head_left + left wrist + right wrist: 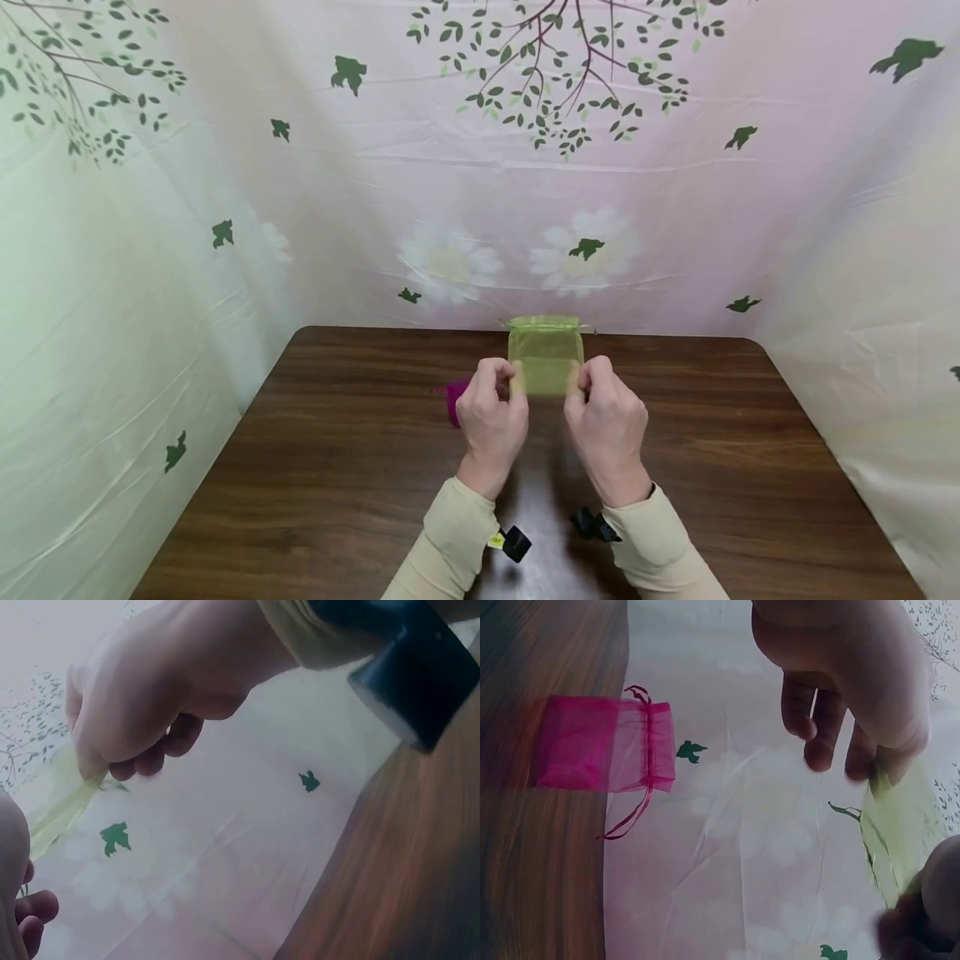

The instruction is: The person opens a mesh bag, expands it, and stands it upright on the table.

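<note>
A sheer yellow-green organza drawstring pouch (546,354) is held up between both hands above the table, its gathered, ribboned end pointing away from me. My left hand (491,425) pinches the near left corner between thumb and finger. At the opposite near corner, my right hand (611,425) pinches the fabric the same way. The right hand (150,690) and the stretched pouch (64,814) show again in the left wrist view. A magenta organza pouch (604,742) with ribbon ties lies on the table, partly hidden behind my left hand in the head view.
The dark wood table (337,492) ends at a pale printed cloth (510,192) hung at the back and both sides. Black wrist cameras hang under both wrists, the left one (516,543) close over the tabletop.
</note>
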Tool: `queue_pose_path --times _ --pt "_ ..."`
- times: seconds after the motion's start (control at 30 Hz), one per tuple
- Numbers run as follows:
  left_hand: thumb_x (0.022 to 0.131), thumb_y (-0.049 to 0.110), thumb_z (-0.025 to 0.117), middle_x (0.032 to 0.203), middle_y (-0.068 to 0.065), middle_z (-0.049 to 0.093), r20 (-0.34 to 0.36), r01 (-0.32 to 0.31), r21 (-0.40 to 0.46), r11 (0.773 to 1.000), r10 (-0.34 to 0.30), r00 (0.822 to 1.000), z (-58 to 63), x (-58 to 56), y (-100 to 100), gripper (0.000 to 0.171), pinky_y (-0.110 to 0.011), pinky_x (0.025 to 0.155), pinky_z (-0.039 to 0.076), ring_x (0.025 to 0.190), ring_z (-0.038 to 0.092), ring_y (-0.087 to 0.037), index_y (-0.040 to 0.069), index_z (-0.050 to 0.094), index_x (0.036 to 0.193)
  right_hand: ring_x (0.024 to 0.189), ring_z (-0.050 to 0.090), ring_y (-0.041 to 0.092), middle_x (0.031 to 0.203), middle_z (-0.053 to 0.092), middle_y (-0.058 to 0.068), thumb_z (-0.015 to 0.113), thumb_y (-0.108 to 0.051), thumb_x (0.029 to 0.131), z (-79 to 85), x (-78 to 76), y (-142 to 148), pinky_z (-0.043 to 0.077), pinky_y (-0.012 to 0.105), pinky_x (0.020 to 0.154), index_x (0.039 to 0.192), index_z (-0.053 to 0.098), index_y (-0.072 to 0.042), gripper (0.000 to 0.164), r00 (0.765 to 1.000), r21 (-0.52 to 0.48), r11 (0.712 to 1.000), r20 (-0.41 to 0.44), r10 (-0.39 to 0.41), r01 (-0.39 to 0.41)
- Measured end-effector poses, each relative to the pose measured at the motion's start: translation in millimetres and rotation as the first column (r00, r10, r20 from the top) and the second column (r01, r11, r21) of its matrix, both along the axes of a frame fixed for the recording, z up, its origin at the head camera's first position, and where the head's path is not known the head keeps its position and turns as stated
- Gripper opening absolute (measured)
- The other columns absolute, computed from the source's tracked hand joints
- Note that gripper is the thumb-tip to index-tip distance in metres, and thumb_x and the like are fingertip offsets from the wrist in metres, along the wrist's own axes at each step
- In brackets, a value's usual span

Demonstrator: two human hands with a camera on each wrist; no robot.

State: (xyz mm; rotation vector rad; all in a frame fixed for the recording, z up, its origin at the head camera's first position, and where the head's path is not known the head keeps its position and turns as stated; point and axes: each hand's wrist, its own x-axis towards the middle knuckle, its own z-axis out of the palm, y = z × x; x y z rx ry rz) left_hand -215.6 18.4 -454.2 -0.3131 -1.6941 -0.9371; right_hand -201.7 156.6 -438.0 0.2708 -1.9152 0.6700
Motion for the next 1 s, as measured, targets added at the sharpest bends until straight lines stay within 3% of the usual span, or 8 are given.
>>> queue_pose_path --times 0.2,0.5,0.63,0.87,1.0 --pt "0.088 -0.003 0.076 0.070 -0.001 0.064 -0.003 0.023 0.028 0.999 -0.023 1.000 0.5 -0.2 -1.1 0.016 -0.021 0.049 0.048 0.053 0.059 -0.012 0.008 0.064 0.087 0.051 0.054 0.026 0.067 0.056 0.010 0.070 0.005 0.088 0.6 -1.1 -0.6 0.045 0.045 0.044 0.087 0.057 -0.004 0.016 0.998 0.001 0.998 0.008 0.069 -0.069" --pt "0.080 -0.010 0.074 0.063 0.001 0.054 -0.009 0.002 0.039 0.999 -0.002 1.000 0.3 0.9 2.0 0.025 -0.022 0.048 0.041 0.052 0.051 -0.010 0.009 0.059 0.078 0.037 0.037 0.024 0.050 0.041 0.002 0.062 -0.002 0.090 -0.3 1.4 -3.7 0.029 0.043 0.037 0.072 0.045 -0.010 0.026 0.999 0.043 0.998 -0.012 -0.040 0.041" --pt "0.084 -0.007 0.075 0.061 0.001 0.052 -0.004 -0.018 0.028 0.999 0.018 1.000 -0.1 0.6 1.4 0.025 -0.023 0.047 0.040 0.050 0.049 -0.011 0.010 0.057 0.079 0.036 0.033 0.021 0.048 0.038 0.001 0.062 -0.003 0.090 0.7 1.5 -3.0 0.026 0.040 0.037 0.071 0.043 -0.011 0.029 0.998 0.034 0.998 -0.020 -0.053 0.053" --pt "0.089 -0.003 0.075 0.072 -0.001 0.068 0.032 -0.015 0.027 1.000 0.014 0.999 -0.2 1.0 0.8 0.016 -0.024 0.050 0.049 0.055 0.060 -0.012 0.008 0.063 0.092 0.043 0.044 0.020 0.055 0.049 0.004 0.068 -0.004 0.092 2.5 0.3 -0.9 0.037 0.041 0.042 0.081 0.051 -0.005 0.020 1.000 -0.009 1.000 -0.010 0.026 -0.026" --pt "0.088 -0.004 0.075 0.072 -0.002 0.068 0.029 0.006 0.037 0.999 -0.007 1.000 -0.5 1.3 1.4 0.016 -0.023 0.050 0.048 0.055 0.059 -0.012 0.007 0.064 0.094 0.042 0.043 0.016 0.055 0.048 0.001 0.069 -0.002 0.090 2.1 -1.4 -0.8 0.038 0.040 0.041 0.082 0.054 -0.005 0.017 0.997 -0.005 0.999 -0.059 0.052 -0.052"
